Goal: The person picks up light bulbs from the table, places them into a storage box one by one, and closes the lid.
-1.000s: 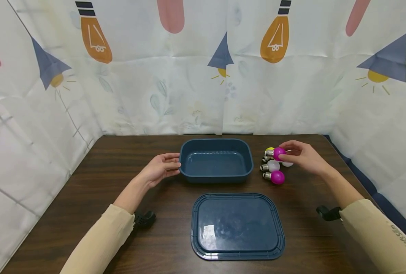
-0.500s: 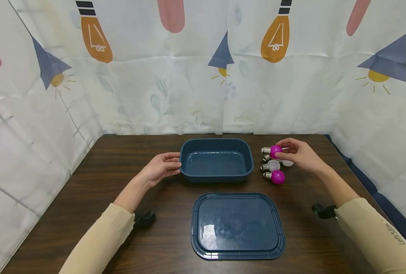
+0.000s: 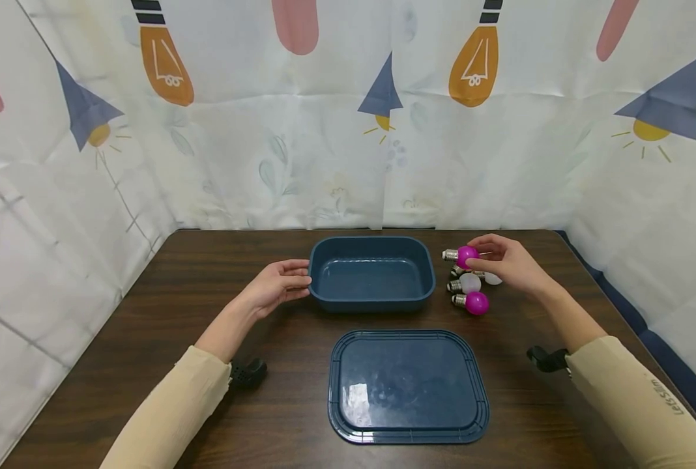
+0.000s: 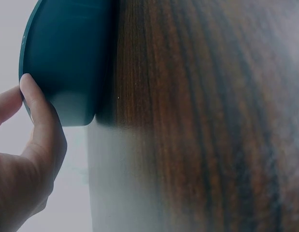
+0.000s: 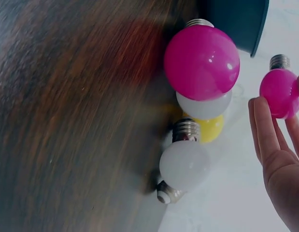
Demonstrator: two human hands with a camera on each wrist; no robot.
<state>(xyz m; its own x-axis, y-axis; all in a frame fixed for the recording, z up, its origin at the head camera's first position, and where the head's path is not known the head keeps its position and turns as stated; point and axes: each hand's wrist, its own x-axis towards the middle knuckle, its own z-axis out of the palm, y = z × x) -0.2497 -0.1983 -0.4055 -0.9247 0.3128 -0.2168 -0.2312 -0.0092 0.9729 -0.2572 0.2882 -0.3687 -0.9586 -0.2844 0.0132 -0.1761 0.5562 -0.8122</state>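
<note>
My right hand (image 3: 503, 259) pinches a magenta light bulb (image 3: 467, 256) by its globe, its metal screw base pointing left. In the right wrist view this bulb (image 5: 278, 94) is held up apart from the others. Below the hand lie another magenta bulb (image 3: 477, 303) and a white bulb (image 3: 470, 282). A second white bulb (image 3: 492, 278) is partly hidden, and a yellow bulb (image 5: 212, 128) shows behind the others in the right wrist view. On the left, my left hand (image 3: 274, 290) holds the rim of a blue rectangular box (image 3: 371, 306), which contains nothing.
A dark blue lid (image 3: 408, 384) lies flat on the brown wooden table (image 3: 289, 391), in front of the box. A white curtain (image 3: 324, 163) printed with lamps hangs behind the table and along both sides.
My right hand has moved a little left and away from me with the magenta bulb, off the group of bulbs towards the box. The left hand has stayed on the box.
</note>
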